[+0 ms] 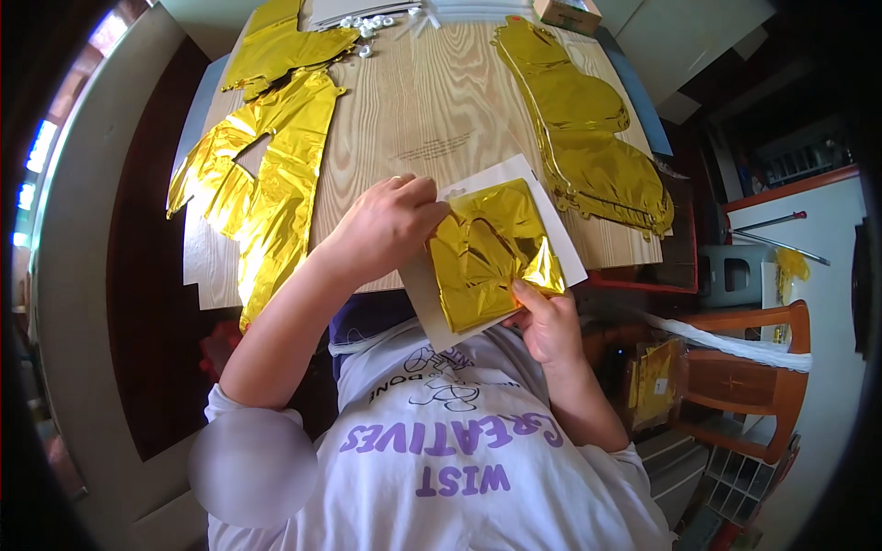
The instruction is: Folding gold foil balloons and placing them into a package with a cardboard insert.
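Observation:
A folded gold foil balloon [491, 253] lies on a white card [514, 179] that I hold over the near edge of the wooden table [432, 110]. My left hand [386, 225] rests on the left edge of the foil and card, fingers curled onto them. My right hand [542, 317] pinches the lower right corner of the foil and card from below, thumb on top.
Flat gold foil balloons lie spread on the table at the left [266, 174] and at the right [588, 138]. Small white pieces [367, 28] and a cardboard box [570, 14] sit at the far edge. A wooden chair [744, 367] stands to my right.

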